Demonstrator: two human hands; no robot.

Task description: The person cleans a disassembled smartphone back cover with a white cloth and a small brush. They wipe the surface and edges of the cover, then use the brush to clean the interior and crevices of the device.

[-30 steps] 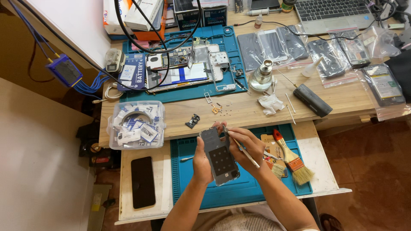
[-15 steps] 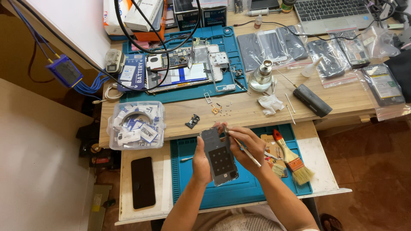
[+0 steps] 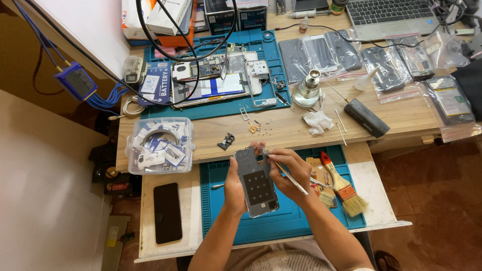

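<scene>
A cluttered wooden counter (image 3: 301,131) fills the room's corner, with a lower pull-out shelf carrying a blue work mat (image 3: 286,223) right in front of the person. Over the last second almost nothing has shifted: the phone frame (image 3: 256,183) sits at the same tilt above the mat, and only the tip of the thin metal tool (image 3: 288,175) has crept a touch along the frame's upper edge. To my eye that means slow, careful picking at one spot near the top corner rather than any new step.

The left hand (image 3: 232,186) is closed around the frame's left side, holding it upright off the mat. The right hand (image 3: 293,168) pinches the tool like a pen, its point against the frame's top right.

The frame is a grey, stripped inner shell, long side up, with a dark panel dotted with small round marks in its middle and a cut-out near the bottom. A paintbrush (image 3: 344,190) lies on the mat just right of the hands, a black phone (image 3: 167,212) well to the left, and a clear plastic box (image 3: 160,145) of small parts above it.
</scene>
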